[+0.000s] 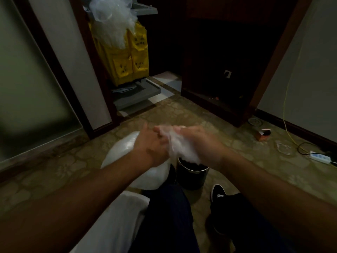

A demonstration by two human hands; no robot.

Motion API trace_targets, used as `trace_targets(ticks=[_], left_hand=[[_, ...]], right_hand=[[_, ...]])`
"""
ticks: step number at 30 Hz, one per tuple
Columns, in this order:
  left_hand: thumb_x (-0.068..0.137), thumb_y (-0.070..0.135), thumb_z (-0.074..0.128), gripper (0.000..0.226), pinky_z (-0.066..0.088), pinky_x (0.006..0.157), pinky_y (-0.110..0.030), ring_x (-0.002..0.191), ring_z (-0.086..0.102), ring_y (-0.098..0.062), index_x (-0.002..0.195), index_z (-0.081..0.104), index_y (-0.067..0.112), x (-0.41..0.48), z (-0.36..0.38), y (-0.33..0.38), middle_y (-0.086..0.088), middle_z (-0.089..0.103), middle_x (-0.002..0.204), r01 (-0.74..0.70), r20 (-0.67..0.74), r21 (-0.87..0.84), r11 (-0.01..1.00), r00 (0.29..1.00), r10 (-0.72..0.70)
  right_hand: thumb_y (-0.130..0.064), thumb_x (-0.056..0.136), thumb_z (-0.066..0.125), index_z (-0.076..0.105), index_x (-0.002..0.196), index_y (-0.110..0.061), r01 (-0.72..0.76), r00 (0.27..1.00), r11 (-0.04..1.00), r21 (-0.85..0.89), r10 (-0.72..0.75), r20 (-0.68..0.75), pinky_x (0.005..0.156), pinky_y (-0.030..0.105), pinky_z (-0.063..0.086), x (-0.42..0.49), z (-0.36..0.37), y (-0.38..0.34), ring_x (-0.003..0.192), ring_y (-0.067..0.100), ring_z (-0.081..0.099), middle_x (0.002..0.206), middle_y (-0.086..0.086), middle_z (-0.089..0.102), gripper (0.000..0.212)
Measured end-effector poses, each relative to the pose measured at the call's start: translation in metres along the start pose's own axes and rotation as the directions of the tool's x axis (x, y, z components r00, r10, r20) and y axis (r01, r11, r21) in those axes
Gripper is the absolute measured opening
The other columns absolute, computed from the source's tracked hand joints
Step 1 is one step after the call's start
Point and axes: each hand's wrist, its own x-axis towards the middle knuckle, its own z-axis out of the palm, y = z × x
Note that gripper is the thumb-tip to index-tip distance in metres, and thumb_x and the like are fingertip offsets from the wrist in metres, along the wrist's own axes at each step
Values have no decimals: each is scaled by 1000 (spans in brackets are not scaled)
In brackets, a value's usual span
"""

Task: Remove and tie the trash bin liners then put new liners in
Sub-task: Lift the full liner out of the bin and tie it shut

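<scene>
Liner (pixel 179 147) plastic, thin, crinkled and translucent white, is bunched between both hands at the centre of the frame, with its lower end hanging down to the mouth of the bin (pixel 191 178). The left hand (pixel 149 143) has its fingers curled into the upper part of the bunch, and the right hand (pixel 198 143) closes round it from the other side, so the two hands nearly touch; motion blur hides the exact lie of the fingertips. The bin is a dark cylinder with a shiny metal rim, standing on the patterned carpet (pixel 182 115) just below the hands. Under the left forearm sits a puffed, smooth white bag (pixel 124 148), rounded like a balloon. In the upper left of the frame a yellow cart bag (pixel 127 57) carries a heap of crumpled clear plastic (pixel 113 21). At the right edge lie a white power strip (pixel 320 157) and a thin yellow cable (pixel 288 114).
</scene>
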Motion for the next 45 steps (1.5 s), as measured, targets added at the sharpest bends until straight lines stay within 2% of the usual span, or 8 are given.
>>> trace_targets(ticks=[5,9,13,19,26,32,37,45], left_hand=[[103,57,22,56,32,103,-43,112,60,-25,116,63,22,-5,18,1,-7,67,120,-103,38,202,974,994,98],[99,66,23,63,36,91,-43,80,54,-24,101,64,19,-11,15,-7,-8,66,94,-88,163,177,980,985,59],[97,56,24,55,35,90,-43,72,48,-21,87,65,20,-12,12,-19,-2,49,72,-86,58,291,953,996,72],[101,46,26,37,32,91,-46,93,56,-26,97,54,21,-8,21,-32,-4,65,96,-27,-21,361,932,999,37],[99,45,35,38,36,96,-48,107,58,-25,122,58,25,2,33,-16,-3,67,113,43,69,137,990,996,-53],[97,37,44,25,35,98,-44,98,63,-22,103,65,26,-10,43,-3,0,68,104,78,51,166,983,995,-87],[99,38,42,27,37,87,-41,86,61,-21,105,64,26,-16,45,-10,1,68,95,112,-45,212,971,993,-105],[100,32,38,25,34,92,-44,86,58,-21,107,59,21,-12,38,-20,0,66,99,177,-72,248,952,984,-164]], right_hand=[[-6,86,51,75,79,-36,64,989,905,-422,-114,-95,79,15,46,12,-26,9,82,-3,64,85,-15,72,39],[-43,94,61,63,116,-36,-100,991,5,-995,-84,-101,96,34,42,12,-47,18,81,7,56,95,-17,66,23],[-63,97,46,66,114,-37,-85,996,-243,-966,-45,-77,94,40,32,7,-52,26,101,14,55,106,-9,60,37],[-50,92,64,75,102,-41,15,989,252,-968,139,52,118,45,22,-2,-49,24,145,11,27,150,-18,46,16],[-28,102,45,68,87,-3,67,992,998,-1,-67,107,109,30,40,-7,-24,24,137,5,49,148,-11,55,37],[-42,79,49,76,102,-11,117,967,862,-493,-211,-141,84,36,53,14,-38,24,91,10,68,95,-8,76,47],[-60,97,43,55,120,-37,-77,993,-238,-968,-105,-53,99,39,35,15,-61,24,93,14,65,95,-12,69,35],[-69,93,47,75,102,-38,33,999,-120,-992,-14,35,116,47,20,1,-62,33,142,13,33,141,-15,52,43]])
